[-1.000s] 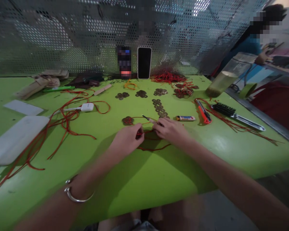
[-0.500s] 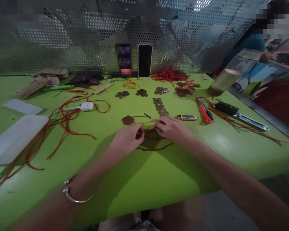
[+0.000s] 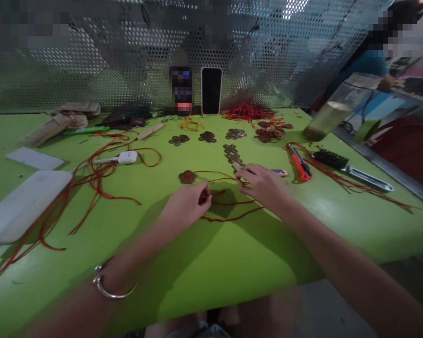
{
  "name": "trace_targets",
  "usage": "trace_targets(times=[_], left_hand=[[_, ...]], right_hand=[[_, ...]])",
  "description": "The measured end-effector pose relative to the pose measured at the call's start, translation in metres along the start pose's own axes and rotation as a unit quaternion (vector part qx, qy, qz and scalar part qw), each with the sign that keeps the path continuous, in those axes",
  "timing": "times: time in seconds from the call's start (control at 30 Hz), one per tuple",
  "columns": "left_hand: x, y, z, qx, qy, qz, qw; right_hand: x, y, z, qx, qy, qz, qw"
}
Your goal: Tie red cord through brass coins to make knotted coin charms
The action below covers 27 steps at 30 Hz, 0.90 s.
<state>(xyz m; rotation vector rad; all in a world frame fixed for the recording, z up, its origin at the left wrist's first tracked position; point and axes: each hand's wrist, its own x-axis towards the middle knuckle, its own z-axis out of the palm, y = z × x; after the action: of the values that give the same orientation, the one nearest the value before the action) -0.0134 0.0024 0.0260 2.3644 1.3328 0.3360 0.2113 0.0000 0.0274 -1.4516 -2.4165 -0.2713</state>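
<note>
My left hand [image 3: 192,201] is closed in a pinch on a red cord [image 3: 204,197], part of which looks like a tight knot between the fingertips. Loose strands of it curve rightward over the table, some passing under my right hand [image 3: 259,184]. That hand is closed on a slim, pale-handled tool [image 3: 237,165] that points up and left; its kind I cannot make out. Just beyond my left hand lies a cluster of coins [image 3: 187,176] tied with red cord, with thin strands reaching right. A line of overlapping coins [image 3: 231,152] lies beyond my right hand.
Behind my right hand is a partly hidden lighter [image 3: 281,172]. Farther right are a red cutter knife [image 3: 301,163], a brush [image 3: 352,171] and a bottle of liquid [image 3: 326,119]. Red cords [image 3: 98,173] and a white power bank [image 3: 28,202] lie left. A phone [image 3: 211,90] stands behind.
My right hand has moved right with the slim tool, away from my left hand, and now covers part of the lighter. My left hand stays in place, still pinching the cord.
</note>
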Motion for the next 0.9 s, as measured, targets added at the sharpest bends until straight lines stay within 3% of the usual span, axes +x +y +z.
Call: trace_targets(times=[0.1, 0.23, 0.4, 0.53, 0.73, 0.9], left_hand=[[0.0, 0.001, -0.001, 0.005, -0.004, -0.011, 1.0], [0.0, 0.001, -0.002, 0.008, -0.004, -0.007, 1.0], [0.001, 0.001, -0.003, -0.011, -0.022, -0.008, 1.0], [0.002, 0.003, -0.003, -0.001, -0.018, -0.022, 1.0], [0.002, 0.005, -0.002, 0.024, -0.009, -0.014, 1.0], [0.002, 0.003, -0.001, 0.026, -0.006, -0.004, 1.0]], right_hand=[[0.0, 0.005, -0.004, 0.149, 0.059, 0.042, 0.986], [-0.001, 0.012, -0.007, 0.361, 0.114, 0.086, 0.922], [-0.005, 0.009, -0.009, 0.394, 0.161, 0.118, 0.897], [-0.002, 0.0, -0.008, 0.397, 0.11, 0.098, 0.906], [0.0, -0.005, 0.003, 0.252, 0.087, 0.021, 0.964], [0.001, -0.005, 0.007, 0.231, 0.053, 0.0, 0.972]])
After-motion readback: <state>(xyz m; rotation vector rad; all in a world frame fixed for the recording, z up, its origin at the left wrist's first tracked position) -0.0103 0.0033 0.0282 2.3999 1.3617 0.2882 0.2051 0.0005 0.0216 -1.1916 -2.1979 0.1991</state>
